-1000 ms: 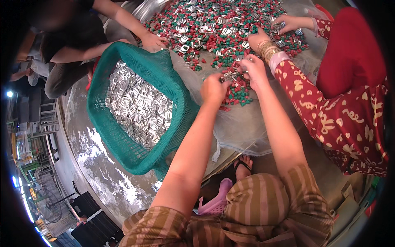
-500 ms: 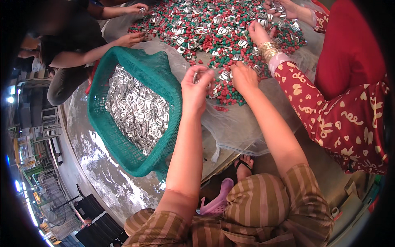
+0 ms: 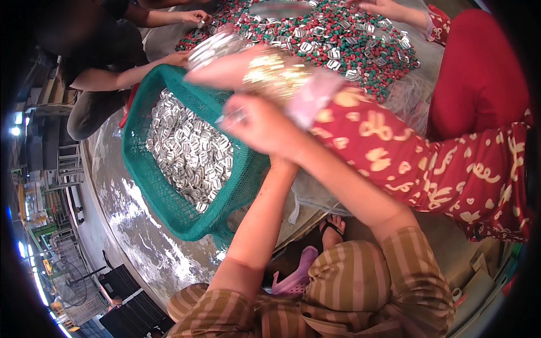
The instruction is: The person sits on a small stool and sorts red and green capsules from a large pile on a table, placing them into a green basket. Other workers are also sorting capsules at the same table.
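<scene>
My right hand (image 3: 256,125), blurred, is closed on a few silver metal buckles (image 3: 232,118) beside the right rim of a green mesh-lined basket (image 3: 132,163). My left forearm (image 3: 262,219) runs up underneath my right wrist, and my left hand is hidden behind it. Inside the basket lies a heap of silver buckles (image 3: 189,146). Across and above my hands reaches a co-worker's arm in a red patterned sleeve (image 3: 377,141), a blurred handful of buckles (image 3: 217,53) at its fingers. Beyond spreads a pile of red and green cone-shaped pieces (image 3: 360,56) mixed with buckles.
At the far left a person in dark clothes has a forearm (image 3: 107,79) by the basket's far edge. Pale translucent sheeting (image 3: 411,101) lies under the pile. A pink plastic shoe (image 3: 296,276) and a sandalled foot (image 3: 332,228) are below, near my knees.
My right hand has swung left from the pile to the basket, crossing over my left. The red-sleeved arm has also reached left with buckles. My left hand has gone out of sight.
</scene>
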The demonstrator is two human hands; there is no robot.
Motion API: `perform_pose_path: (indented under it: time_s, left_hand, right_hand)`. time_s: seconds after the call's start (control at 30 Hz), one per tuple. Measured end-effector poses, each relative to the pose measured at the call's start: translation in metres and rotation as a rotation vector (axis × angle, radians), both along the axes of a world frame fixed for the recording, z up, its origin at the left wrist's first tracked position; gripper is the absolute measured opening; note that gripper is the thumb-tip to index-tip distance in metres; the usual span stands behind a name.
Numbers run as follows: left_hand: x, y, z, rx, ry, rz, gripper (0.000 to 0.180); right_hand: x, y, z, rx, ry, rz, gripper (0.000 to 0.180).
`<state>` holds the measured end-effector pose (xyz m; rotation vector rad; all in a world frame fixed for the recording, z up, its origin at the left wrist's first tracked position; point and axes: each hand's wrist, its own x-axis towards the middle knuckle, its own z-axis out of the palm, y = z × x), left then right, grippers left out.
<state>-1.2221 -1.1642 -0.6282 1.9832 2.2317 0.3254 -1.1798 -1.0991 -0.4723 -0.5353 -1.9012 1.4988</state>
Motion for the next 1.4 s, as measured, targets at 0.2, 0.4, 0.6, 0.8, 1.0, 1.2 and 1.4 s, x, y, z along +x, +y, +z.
perform_pose_path:
  time_s: [0.2, 0.4, 0.6, 0.8, 1.0, 1.2, 1.4]
  left_hand:
    - [0.012, 0.007, 0.071, -0.082, -0.104, 0.066, 0.029]
    - [0.021, 0.013, 0.048, -0.116, -0.134, 0.174, 0.015]
    - [0.022, 0.004, 0.064, 0.051, -0.389, 0.234, 0.014]
    - [0.032, -0.035, 0.152, 0.348, -0.608, 0.114, 0.023]
    - [-0.049, -0.054, 0.198, 0.408, -0.514, 0.489, 0.033]
    - [-0.081, -0.158, 0.210, 0.554, -0.222, 0.506, 0.055]
    - [-0.001, -0.239, 0.177, -0.130, -0.410, 0.185, 0.026]
  right_hand:
    - [0.036, 0.032, -0.059, 0.138, -0.293, -0.138, 0.030]
    - [0.096, 0.046, -0.122, 0.542, -0.771, -0.418, 0.035]
    - [0.087, 0.036, -0.122, 0.684, -0.879, -0.455, 0.028]
    - [0.086, 0.040, -0.109, 0.422, -0.506, -0.720, 0.013]
    - [0.088, 0.065, -0.106, 0.366, -0.256, -0.849, 0.015]
    - [0.010, 0.006, -0.002, 0.175, -0.062, -0.367, 0.029]
    - [0.003, -0.045, 0.085, 0.443, -0.268, -0.093, 0.045]
